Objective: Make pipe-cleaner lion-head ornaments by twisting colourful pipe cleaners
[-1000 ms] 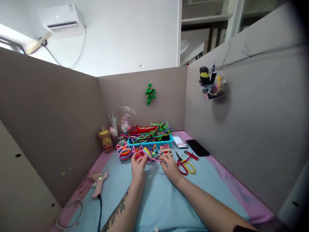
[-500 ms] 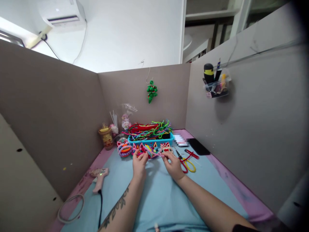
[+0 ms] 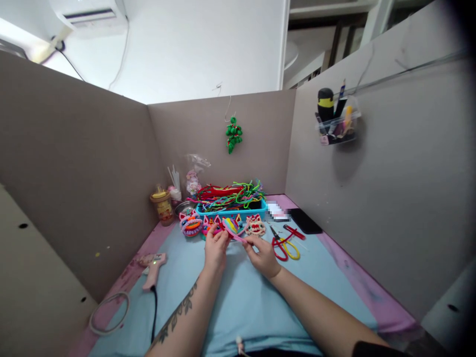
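My left hand (image 3: 216, 246) is closed around a pipe-cleaner craft (image 3: 233, 226) with rainbow stripes and red edging; the fingers cover part of it. From the craft a pink pipe cleaner (image 3: 238, 238) runs to my right hand (image 3: 263, 256), whose thumb and forefinger pinch it. Just behind my hands stand several fuzzy animal-like heads: a lilac one (image 3: 191, 224) with an orange mouth, a pink one (image 3: 210, 224) partly hidden by my left hand, and a cream one (image 3: 255, 226) with red trim.
A blue basket (image 3: 232, 213) heaped with pipe cleaners stands at the back. Scissors (image 3: 284, 246) and red pieces (image 3: 293, 232) lie right, near a black phone (image 3: 306, 221). At left are a pink glue gun (image 3: 154, 271), its cord, and a cup (image 3: 162, 208). Partition walls enclose three sides.
My right hand has moved slightly left and down, closer to my left hand, with the pink pipe cleaner. The rainbow craft shows more fully now. The camera view has shifted a little.
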Action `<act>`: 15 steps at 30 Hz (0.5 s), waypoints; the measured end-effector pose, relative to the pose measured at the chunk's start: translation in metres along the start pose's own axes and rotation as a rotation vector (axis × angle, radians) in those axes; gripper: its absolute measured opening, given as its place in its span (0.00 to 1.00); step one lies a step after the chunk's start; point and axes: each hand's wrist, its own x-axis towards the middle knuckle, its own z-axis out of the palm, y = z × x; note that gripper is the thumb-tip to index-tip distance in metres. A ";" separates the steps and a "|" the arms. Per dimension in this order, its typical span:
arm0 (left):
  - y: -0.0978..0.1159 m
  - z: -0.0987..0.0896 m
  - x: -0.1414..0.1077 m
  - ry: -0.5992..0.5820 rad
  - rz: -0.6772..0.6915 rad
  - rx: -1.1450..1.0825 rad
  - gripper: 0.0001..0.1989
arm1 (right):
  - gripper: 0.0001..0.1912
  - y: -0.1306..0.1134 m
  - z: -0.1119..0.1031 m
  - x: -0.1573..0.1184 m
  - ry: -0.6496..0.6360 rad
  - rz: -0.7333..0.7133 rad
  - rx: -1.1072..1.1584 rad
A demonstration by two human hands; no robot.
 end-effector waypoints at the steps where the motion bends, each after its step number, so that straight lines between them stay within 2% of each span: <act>1: 0.000 0.000 0.000 -0.001 -0.007 0.000 0.33 | 0.06 0.000 0.000 0.000 0.004 0.022 0.008; 8: -0.004 -0.002 0.002 -0.009 -0.037 0.039 0.34 | 0.06 0.002 0.000 0.002 0.080 0.092 0.035; 11: -0.006 -0.003 0.003 -0.020 -0.046 0.038 0.34 | 0.06 0.002 0.000 0.003 0.069 0.104 0.044; 15: -0.008 -0.003 0.004 -0.038 -0.131 0.002 0.33 | 0.07 0.002 0.001 0.003 0.037 0.153 0.101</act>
